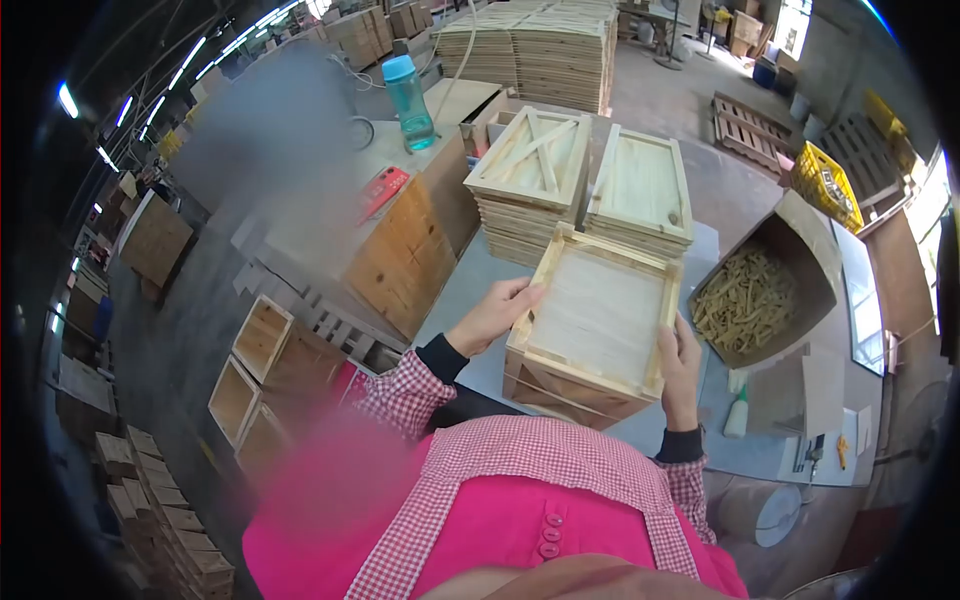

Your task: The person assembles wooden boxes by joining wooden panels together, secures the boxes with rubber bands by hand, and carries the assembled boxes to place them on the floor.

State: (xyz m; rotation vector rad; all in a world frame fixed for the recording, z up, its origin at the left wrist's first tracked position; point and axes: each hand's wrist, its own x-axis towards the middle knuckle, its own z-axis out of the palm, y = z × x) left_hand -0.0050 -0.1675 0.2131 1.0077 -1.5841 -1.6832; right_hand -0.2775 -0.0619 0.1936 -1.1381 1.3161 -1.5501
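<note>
A pale wooden frame with a whitish panel (598, 315) set inside its rim lies on top of a wooden box (560, 393) in front of me. My left hand (497, 315) is closed on the frame's left edge, thumb over the rim. On the opposite side, my right hand (680, 370) grips the right edge, its fingers partly hidden. Just behind stand two stacks: framed panels with crossed slats (533, 152) on the left, and plain framed panels (638, 180) on the right.
To the right, a carton (815, 265) holds many small wooden pieces. Near it are a glue bottle (737, 415) and some tools (815, 453). A blue water bottle (408, 105) stands on a bench at left. Open wooden boxes (238, 395) sit lower left. Blurs cover part of the left side.
</note>
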